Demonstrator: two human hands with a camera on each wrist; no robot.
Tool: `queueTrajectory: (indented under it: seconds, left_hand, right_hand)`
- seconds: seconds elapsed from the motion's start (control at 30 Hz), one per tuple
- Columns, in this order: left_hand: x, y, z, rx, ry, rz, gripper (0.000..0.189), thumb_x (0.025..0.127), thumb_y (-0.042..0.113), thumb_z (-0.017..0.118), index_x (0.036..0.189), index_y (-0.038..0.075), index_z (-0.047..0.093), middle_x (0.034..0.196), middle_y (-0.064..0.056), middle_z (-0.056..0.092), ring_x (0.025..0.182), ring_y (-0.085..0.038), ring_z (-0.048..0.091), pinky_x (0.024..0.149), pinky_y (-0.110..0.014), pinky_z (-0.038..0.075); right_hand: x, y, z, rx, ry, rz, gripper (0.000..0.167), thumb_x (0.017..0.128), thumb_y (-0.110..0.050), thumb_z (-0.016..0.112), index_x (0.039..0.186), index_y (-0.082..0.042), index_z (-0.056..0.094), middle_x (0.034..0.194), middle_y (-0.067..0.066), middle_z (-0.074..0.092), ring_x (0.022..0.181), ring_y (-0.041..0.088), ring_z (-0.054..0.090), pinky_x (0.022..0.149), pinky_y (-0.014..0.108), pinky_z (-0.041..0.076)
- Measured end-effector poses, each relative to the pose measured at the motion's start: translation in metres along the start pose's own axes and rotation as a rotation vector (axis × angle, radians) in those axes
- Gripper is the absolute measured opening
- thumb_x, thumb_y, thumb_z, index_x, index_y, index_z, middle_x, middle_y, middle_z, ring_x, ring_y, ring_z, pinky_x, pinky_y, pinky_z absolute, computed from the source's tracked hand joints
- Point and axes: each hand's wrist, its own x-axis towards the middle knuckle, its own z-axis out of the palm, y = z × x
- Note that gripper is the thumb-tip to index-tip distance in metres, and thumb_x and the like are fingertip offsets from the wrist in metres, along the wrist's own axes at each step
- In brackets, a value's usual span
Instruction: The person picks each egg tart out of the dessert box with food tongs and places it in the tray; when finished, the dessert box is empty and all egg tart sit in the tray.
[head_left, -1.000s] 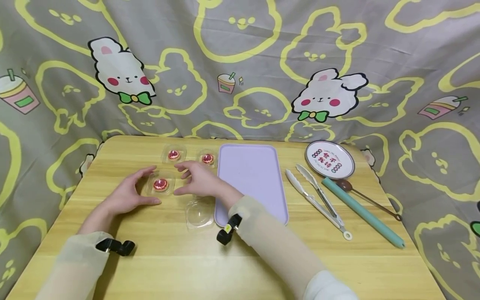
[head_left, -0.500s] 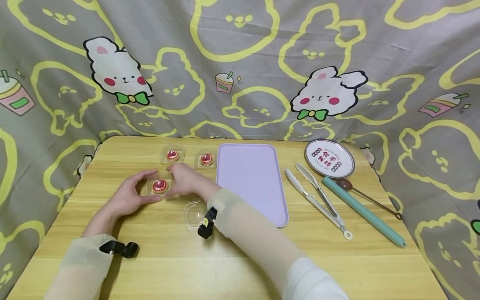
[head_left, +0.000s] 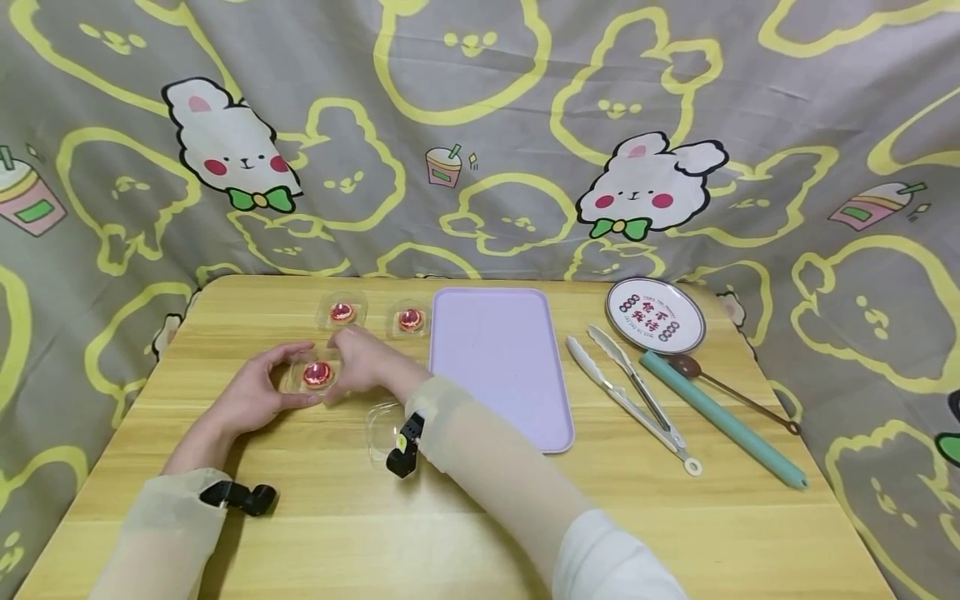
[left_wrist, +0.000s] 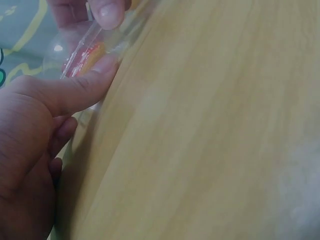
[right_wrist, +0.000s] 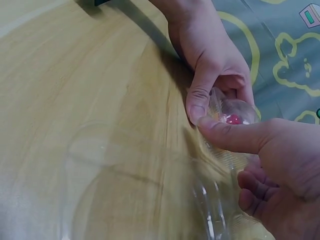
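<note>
R hand [head_left: 362, 360] has shifted left, meeting L hand [head_left: 253, 392] at clear clamshell [head_left: 295, 381] w/ red tart [head_left: 318, 375] inside; clamshell directly betw. them, fingers part-curled, both thumbs pinching its near edge.

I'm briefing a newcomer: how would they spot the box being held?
On the wooden table, left of the lilac tray, find a clear box holding a red treat. Unlike two similar filled boxes behind it, it's held between the left hand and right hand.

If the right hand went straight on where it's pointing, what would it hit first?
First, the clear container around the red tart, which the right hand touches; beyond that, probably the left hand.
</note>
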Motion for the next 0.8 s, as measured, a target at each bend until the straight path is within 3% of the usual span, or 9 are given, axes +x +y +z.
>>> queueTrajectory:
  seconds: [0.4,0.6,0.8]
  left_hand:
    - [0.0,0.0,-0.001,0.012,-0.013,-0.027,0.08,0.076,0.02,0.098,0.143,0.001,0.059,0.139,-0.018,0.064,0.138,-0.034,0.049,0.117,-0.058,0.033]
    - [-0.001,-0.001,-0.002,-0.025,-0.034,-0.02,0.086,0.077,0.016,0.097,0.15,0.002,0.053,0.144,-0.019,0.06,0.142,-0.036,0.044,0.119,-0.062,0.028]
    - [-0.001,-0.001,-0.002,-0.047,-0.047,-0.02,0.095,0.078,0.016,0.096,0.158,0.004,0.046,0.147,-0.021,0.057,0.145,-0.04,0.039,0.12,-0.065,0.026]
  right_hand:
    - [-0.005,0.006,0.008,0.008,0.086,-0.072,0.093,0.068,-0.036,0.102,0.144,-0.003,0.06,0.14,0.005,0.06,0.127,0.015,0.056,0.112,0.018,0.04]
    - [-0.01,0.008,0.012,-0.055,0.099,-0.104,0.092,0.076,-0.047,0.095,0.148,-0.005,0.058,0.149,0.007,0.057,0.135,0.018,0.054,0.115,0.023,0.039]
    - [-0.013,0.008,0.009,-0.02,0.118,-0.119,0.094,0.078,-0.051,0.092,0.151,-0.004,0.055,0.149,0.007,0.059,0.136,0.019,0.054,0.115,0.025,0.04]
